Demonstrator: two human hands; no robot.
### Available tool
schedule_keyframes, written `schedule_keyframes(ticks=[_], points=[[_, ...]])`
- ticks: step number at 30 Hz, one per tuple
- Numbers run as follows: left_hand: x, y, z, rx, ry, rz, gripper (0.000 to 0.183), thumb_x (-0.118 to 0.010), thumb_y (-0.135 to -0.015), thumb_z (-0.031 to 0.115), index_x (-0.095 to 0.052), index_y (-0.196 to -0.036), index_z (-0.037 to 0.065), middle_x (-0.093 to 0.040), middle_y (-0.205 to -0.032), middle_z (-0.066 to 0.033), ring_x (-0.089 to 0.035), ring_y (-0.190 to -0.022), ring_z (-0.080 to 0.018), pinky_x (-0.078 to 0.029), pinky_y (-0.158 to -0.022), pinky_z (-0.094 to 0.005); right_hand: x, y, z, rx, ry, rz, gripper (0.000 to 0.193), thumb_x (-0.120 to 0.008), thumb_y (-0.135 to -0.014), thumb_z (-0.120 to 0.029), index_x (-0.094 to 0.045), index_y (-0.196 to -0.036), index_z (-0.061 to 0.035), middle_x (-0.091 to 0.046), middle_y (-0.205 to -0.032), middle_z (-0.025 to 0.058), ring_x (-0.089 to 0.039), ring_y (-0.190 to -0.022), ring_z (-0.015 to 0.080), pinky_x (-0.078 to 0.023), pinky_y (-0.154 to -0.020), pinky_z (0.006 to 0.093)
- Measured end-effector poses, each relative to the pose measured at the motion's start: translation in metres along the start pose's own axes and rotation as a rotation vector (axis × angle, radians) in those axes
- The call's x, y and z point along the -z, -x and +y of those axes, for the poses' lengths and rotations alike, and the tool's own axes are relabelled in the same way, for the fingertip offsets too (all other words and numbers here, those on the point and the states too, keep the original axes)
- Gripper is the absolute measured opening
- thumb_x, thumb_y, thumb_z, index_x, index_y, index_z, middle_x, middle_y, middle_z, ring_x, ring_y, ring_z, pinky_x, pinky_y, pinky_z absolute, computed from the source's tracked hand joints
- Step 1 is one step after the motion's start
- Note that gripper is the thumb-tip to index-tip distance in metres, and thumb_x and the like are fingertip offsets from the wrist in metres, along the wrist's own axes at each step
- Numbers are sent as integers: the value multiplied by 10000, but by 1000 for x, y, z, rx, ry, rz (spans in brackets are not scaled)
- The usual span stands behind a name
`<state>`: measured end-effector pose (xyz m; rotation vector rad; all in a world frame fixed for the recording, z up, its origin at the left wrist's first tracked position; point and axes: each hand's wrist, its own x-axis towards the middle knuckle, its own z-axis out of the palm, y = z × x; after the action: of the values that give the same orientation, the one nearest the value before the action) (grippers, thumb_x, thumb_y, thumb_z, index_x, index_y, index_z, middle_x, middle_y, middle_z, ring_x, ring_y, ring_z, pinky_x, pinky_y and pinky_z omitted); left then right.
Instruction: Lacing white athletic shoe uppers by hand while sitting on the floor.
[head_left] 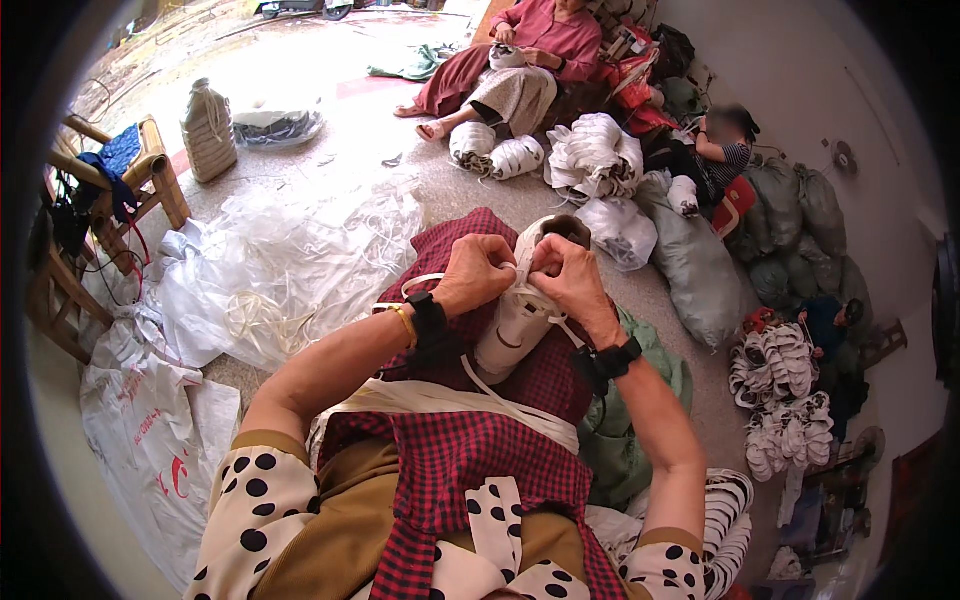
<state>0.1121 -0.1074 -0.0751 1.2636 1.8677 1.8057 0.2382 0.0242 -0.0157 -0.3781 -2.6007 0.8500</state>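
A pale shoe [508, 338] lies across my lap on a red-and-black checked cloth, its dark opening pointing away from me. Over its upper part, both my hands are closed in a pinch, close together. My left hand [474, 274] grips a white shoelace [424, 282], which loops out beside that wrist. On the other side of the shoe, my right hand [572, 288] pinches lace too. The fingers partly cover the eyelets, so the exact path of the lace there is hidden. More pale strands [500, 402] trail over the cloth below the shoe.
White plastic sheeting [300, 265] spreads on the floor at left, near a bamboo chair [150, 165]. Bundled white shoe parts [595, 158] and stuffed sacks [690, 265] stand at right. A seated person [545, 45] works ahead; others sit farther right.
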Motion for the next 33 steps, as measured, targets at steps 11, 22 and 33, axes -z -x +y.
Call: schedule_keyframes(ticks=[11,22,33], points=[[-6,-14,4,-129,-19,-104,117,-664,-712,76,-709,-800,13,-670,-692,-54,-633,-642,-114,-504,-596,-278,-4,0,5,16,-24,43,199,-737,-685,-46,-617,-836,1,-681,-788,115,-695,-748,209,-548,-689,330],[15,-48,9,-410,-219,-605,539,-611,-687,-79,-499,-1198,48,-656,-870,-148,-668,-773,-299,-513,-654,-382,1,4,5,244,425,116,151,-682,-716,-55,-544,-758,-11,-582,-710,117,-601,-727,323,-478,-668,406],[-30,-47,55,-541,-260,-513,187,-605,-890,117,-705,-1000,4,-638,-976,-175,-620,-928,-327,-485,-809,-411,99,51,-10,-42,302,70,100,-662,-735,-94,-615,-759,-9,-657,-729,109,-626,-736,274,-481,-668,375]])
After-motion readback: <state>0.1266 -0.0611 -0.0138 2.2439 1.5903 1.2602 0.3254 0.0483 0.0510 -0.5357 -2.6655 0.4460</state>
